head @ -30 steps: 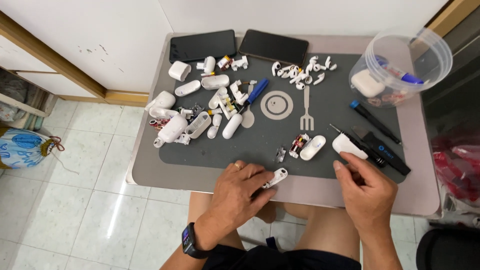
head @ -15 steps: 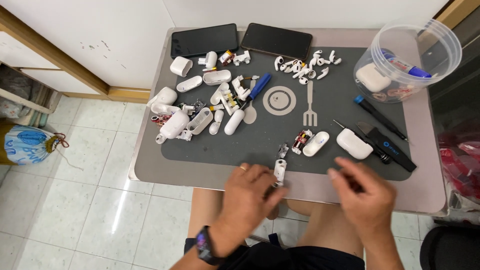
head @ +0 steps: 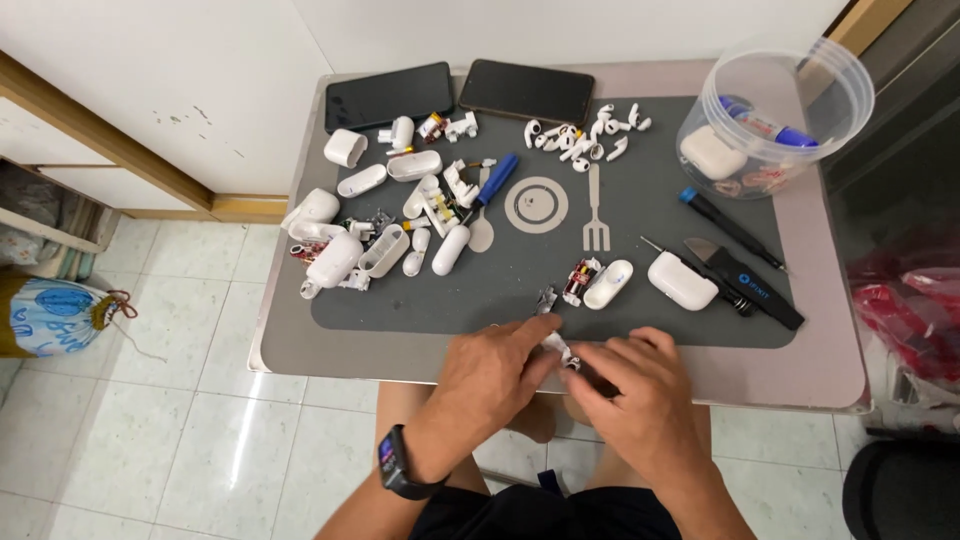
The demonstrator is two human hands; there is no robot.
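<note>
Left hand point(head: 495, 375) and right hand point(head: 630, 390) pinched together on small white earbud-case part point(head: 556, 348); grip firm, low over grey mat point(head: 650, 310).

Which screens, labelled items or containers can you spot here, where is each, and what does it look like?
Left phone: table's far edge, dark rectangular screen, off.
Right phone: beside it, same look.
Clear round tub: far right corner, holds a white case and blue marker.
Black tool: right of mat, small pale label.
Blue bag: floor, left, printed.
</note>
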